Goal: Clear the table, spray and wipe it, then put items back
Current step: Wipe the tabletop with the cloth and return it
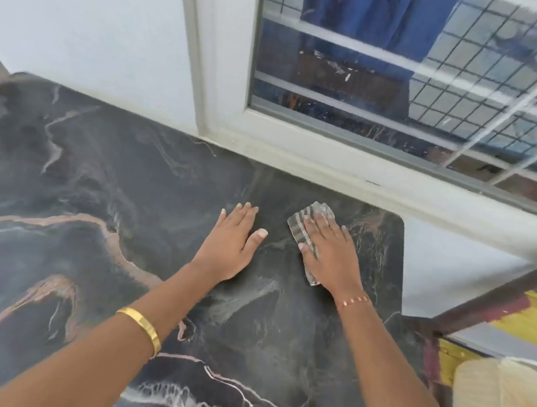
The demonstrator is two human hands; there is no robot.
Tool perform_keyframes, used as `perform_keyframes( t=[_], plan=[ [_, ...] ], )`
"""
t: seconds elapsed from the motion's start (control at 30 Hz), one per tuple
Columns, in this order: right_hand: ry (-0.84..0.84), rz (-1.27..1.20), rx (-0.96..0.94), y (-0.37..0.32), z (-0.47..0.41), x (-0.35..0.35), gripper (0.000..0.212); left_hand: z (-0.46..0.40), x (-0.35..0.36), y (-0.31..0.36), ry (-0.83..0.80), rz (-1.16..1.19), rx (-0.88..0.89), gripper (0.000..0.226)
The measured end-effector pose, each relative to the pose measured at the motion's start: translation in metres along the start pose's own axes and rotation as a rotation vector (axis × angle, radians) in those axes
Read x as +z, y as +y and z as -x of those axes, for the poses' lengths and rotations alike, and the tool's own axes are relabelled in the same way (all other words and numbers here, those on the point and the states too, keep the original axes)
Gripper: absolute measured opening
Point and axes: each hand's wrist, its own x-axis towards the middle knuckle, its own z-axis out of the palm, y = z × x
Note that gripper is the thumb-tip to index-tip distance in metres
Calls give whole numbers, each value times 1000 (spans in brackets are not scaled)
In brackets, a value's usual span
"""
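The table [86, 173] has a dark marbled top with pale and copper veins. My right hand [332, 253] lies flat on a grey striped cloth [304, 225] near the table's far right corner, fingers spread over it and pressing it to the surface. The cloth shows beyond my fingertips and along my thumb side. My left hand [232, 242] rests palm down on the bare top just left of it, fingers together, holding nothing. No other task items show on the table.
A white wall and a window frame [226, 71] with a metal grille run along the table's far edge. The table's rounded right edge [402, 262] drops off to a striped yellow and maroon surface [521, 319]. A cream cushion-like object [502, 404] sits at lower right.
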Motion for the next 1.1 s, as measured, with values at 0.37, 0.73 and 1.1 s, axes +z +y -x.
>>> perform_keyframes(
  t=[0.37,0.73,1.1],
  plan=[
    [139,2,491,42,137,17,64,44,35,52,-112,-79,147,60],
    [138,-18,548,-29,255,39,59,156,47,66,-144,-116,175,59],
    [190,-104,916,-70,276,46,63,188,47,40,-181,-168,194,61]
  ],
)
